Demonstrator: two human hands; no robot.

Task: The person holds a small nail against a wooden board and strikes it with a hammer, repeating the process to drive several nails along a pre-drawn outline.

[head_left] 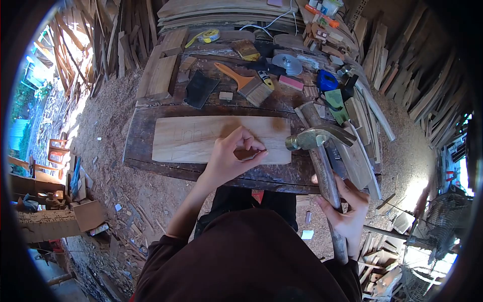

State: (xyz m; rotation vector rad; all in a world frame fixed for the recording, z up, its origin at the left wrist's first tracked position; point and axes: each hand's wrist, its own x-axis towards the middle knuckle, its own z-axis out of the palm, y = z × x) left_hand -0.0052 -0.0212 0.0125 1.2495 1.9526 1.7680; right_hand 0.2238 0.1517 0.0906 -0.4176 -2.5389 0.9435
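Observation:
A pale wooden board (pixel 188 138) lies lengthwise along the near side of the dark workbench, with faint pencil lettering on its left half. Over the board's middle, my left hand (pixel 229 153) is closed in a pinch, thumb tip against fingertip. Anything between those tips is too small to make out. My right hand (pixel 347 206) wraps round the wooden handle of a claw hammer (pixel 327 181). The hammer's metal head is raised just off the board's right end, its face turned toward the board and its claw pointing right.
Behind the board are an orange-handled paintbrush (pixel 251 90), black sandpaper (pixel 201 89), a utility knife (pixel 265 79), a clear disc (pixel 288 64) and a blue tape measure (pixel 327 80). Wood strips (pixel 359 161) crowd the bench's right side. A yellow tape roll (pixel 209 35) sits farther back.

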